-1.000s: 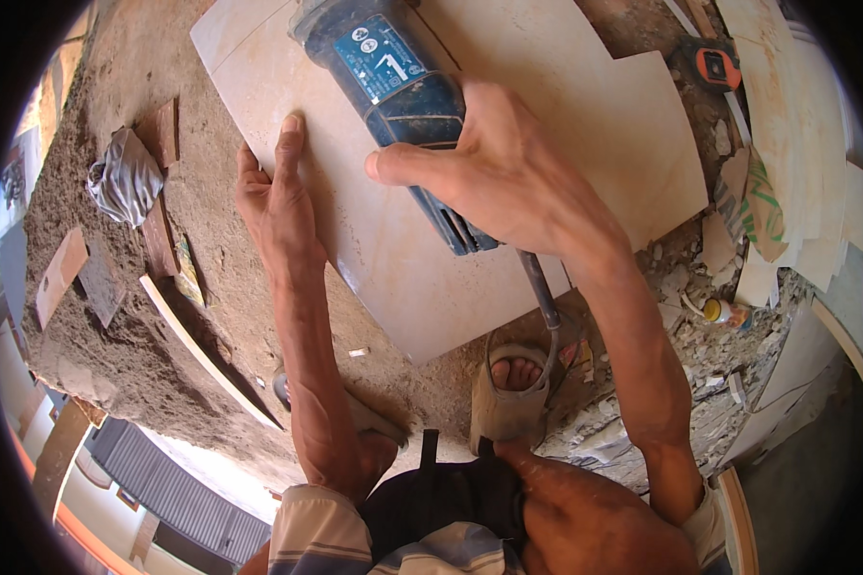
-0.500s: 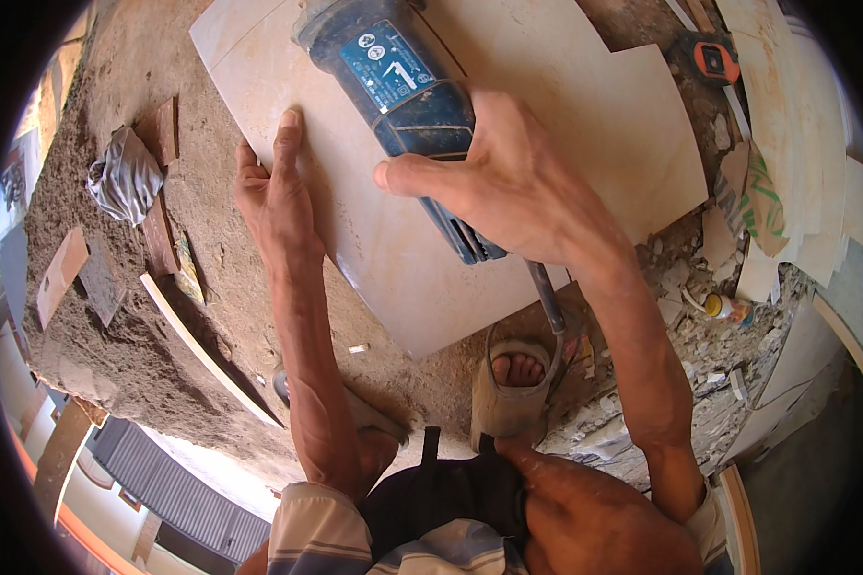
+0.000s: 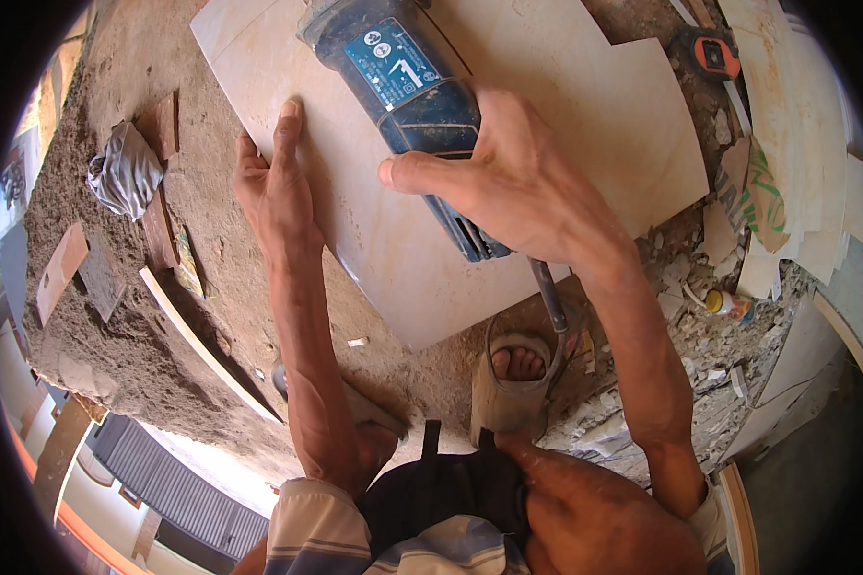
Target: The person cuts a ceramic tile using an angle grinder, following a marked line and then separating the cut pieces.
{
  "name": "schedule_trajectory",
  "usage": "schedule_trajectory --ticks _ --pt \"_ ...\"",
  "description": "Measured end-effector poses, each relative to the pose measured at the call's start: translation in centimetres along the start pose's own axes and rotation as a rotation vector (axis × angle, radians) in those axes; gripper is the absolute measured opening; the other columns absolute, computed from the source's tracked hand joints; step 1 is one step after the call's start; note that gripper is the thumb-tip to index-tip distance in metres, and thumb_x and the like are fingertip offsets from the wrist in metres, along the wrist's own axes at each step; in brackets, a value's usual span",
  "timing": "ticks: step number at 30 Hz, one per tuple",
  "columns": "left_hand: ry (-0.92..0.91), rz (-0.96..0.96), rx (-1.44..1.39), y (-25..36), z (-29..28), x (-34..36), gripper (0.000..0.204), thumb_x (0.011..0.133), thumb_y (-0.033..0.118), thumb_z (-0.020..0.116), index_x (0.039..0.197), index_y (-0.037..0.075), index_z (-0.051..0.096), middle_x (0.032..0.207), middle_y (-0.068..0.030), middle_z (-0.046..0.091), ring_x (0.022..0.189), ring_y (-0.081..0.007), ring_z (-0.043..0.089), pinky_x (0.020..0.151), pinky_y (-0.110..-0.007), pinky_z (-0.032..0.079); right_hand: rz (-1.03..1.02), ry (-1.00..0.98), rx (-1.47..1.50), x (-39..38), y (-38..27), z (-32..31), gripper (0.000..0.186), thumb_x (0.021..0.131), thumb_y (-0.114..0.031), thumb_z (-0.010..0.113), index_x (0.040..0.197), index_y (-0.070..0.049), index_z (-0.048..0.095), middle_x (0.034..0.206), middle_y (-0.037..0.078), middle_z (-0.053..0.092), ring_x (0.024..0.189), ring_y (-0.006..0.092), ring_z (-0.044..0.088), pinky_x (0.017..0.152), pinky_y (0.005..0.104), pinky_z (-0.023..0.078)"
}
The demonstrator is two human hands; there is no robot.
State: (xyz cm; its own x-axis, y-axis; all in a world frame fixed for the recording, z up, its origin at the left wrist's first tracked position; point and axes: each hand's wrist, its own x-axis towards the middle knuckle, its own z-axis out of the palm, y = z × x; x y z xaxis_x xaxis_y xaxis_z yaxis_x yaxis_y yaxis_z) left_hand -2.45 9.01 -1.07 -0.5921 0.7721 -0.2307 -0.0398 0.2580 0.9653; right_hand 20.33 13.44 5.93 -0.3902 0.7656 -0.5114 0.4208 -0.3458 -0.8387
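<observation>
My right hand [image 3: 479,182] is wrapped round the rear body of a blue power cutting tool [image 3: 388,72], its thumb across the casing. The tool rests over a large cream tile [image 3: 623,134] with a cut, notched upper right edge, and a black cord runs from it toward my right foot. My left hand [image 3: 273,187] grips the tile's left edge, thumb on the face and fingers curled over the side; their tips are partly hidden. My sandalled right foot [image 3: 516,374] is just below the tile's lower edge.
An orange and black tape measure [image 3: 714,57] lies at upper right near stacked tiles [image 3: 815,115]. A small yellow-capped bottle [image 3: 729,307] sits among rubble at right. At left are a crumpled grey cloth [image 3: 125,172], scrap pieces [image 3: 62,273] and a pale strip [image 3: 206,345] on dusty ground.
The tile and my left hand have shifted slightly upward in the picture, away from my body. The tool and my right hand sit a little further right.
</observation>
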Motion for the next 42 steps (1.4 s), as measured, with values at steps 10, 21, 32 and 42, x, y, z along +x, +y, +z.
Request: schedule_trajectory --ticks 10,21,32,42 --pt "-0.011 -0.003 0.013 -0.3 -0.1 0.1 0.070 0.101 0.031 0.089 0.147 -0.013 0.059 0.123 -0.0228 0.080 0.105 -0.0242 0.081 0.094 -0.036 0.066 0.007 -0.005 -0.017 -0.2 0.3 -0.1 0.038 0.083 -0.037 0.079 0.067 -0.005 0.066 0.060 0.010 0.065 0.053 0.0218 0.064 0.058 0.0412 0.055" --pt "-0.020 0.007 -0.039 -0.5 -0.3 0.4 0.062 0.102 0.029 0.089 0.144 -0.009 0.064 0.124 -0.0202 0.081 0.106 -0.0226 0.081 0.093 -0.036 0.066 -0.009 -0.027 0.025 -1.0 1.0 0.1 0.038 0.083 -0.037 0.080 0.066 -0.006 0.065 0.059 0.008 0.064 0.052 0.0203 0.063 0.056 0.0409 0.053" --pt "0.000 -0.013 0.007 0.0 0.0 0.0 0.064 0.101 0.031 0.089 0.145 -0.009 0.063 0.124 -0.0208 0.080 0.107 -0.0240 0.081 0.094 -0.037 0.066 0.008 -0.011 0.030 -1.7 1.5 0.2 0.041 0.083 -0.039 0.080 0.064 -0.007 0.063 0.058 0.008 0.063 0.051 0.0198 0.062 0.055 0.0402 0.052" --pt "-0.015 -0.003 -0.032 -0.3 -0.1 0.1 0.065 0.101 0.031 0.090 0.144 -0.009 0.063 0.125 -0.0202 0.080 0.107 -0.0231 0.080 0.094 -0.036 0.066 0.033 -0.013 -0.020 -1.4 1.0 -0.1 0.040 0.082 -0.040 0.082 0.066 -0.007 0.064 0.060 0.009 0.065 0.053 0.0220 0.064 0.058 0.0413 0.054"
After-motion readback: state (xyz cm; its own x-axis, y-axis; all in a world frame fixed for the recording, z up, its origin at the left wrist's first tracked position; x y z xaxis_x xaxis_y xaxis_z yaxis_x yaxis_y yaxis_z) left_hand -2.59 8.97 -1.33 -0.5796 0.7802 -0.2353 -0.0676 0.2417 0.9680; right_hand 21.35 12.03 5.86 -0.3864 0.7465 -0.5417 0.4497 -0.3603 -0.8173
